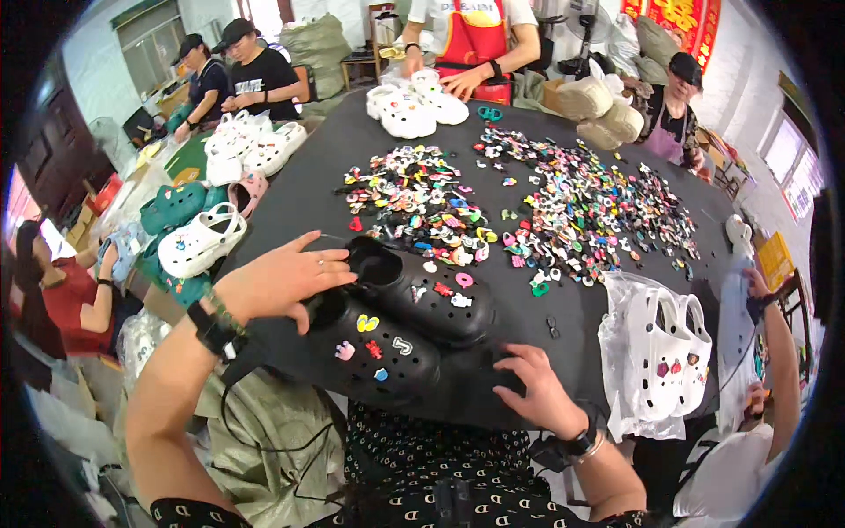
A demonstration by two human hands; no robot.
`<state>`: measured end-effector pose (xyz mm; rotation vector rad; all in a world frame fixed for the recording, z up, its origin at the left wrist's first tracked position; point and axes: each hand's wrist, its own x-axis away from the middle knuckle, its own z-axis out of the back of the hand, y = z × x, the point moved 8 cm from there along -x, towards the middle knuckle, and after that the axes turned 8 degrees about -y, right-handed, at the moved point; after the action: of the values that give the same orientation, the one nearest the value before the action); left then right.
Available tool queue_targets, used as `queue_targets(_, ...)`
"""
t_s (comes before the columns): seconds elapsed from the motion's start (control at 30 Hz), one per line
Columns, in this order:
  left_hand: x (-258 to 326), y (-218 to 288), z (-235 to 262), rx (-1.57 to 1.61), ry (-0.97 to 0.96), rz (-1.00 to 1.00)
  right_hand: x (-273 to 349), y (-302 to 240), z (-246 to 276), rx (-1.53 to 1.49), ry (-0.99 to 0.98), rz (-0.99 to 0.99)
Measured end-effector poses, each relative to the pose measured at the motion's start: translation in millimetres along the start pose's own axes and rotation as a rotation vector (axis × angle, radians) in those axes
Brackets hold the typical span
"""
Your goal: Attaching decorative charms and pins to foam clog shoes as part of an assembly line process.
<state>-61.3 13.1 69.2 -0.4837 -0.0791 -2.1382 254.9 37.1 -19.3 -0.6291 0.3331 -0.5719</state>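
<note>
- Rounded black foam clogs (427,310) with small multicoloured charms (374,350): side by side, near edge of black tabletop (304,189).
- Left hand (286,280): spread at heels, contact unclear.
- Right hand (539,393): half-open, empty, near toes.

The black clogs (427,310) look smooth and rubbery, the tabletop (299,194) matt, the bag (621,370) glossy, crinkled plastic.

Light is bright, the window (789,161) at right glares pale, and edges warp into black
</note>
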Motion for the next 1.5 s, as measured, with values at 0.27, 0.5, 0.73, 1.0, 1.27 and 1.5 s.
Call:
queue_targets(0.27, -8.2, -20.7, -8.7, -0.042, 0.193, 0.047, 9.4, 1.9, -21.3, 0.177, 0.127, -0.064)
queue_targets(0.5, -4.0, -2.1, -13.0, -0.176, 0.373, -0.005, 16.5, 5.8, -26.2, 0.219, 0.178, -0.028)
queue_targets(0.73, 41.6, 0.6, -16.8, 0.11, 0.392, 0.125, 11.4, -5.9, -26.7, 0.245, 0.145, -0.072)
queue_targets(1.0, 169.8, -163.9, -11.5, 0.202, 0.705, 0.902, 1.5, -25.4, -17.7, 0.343, 0.153, -0.059)
queue_targets(1.27, 264.0, -292.4, -21.8, -0.004, 0.747, 1.588, 0.2, -25.1, -16.5, 0.363, 0.156, -0.109)
queue_targets(1.5, 204.4, -231.5, -72.1, 0.186, 0.911, 1.219, -0.6, -26.7, -17.0, 0.343, 0.151, -0.103)
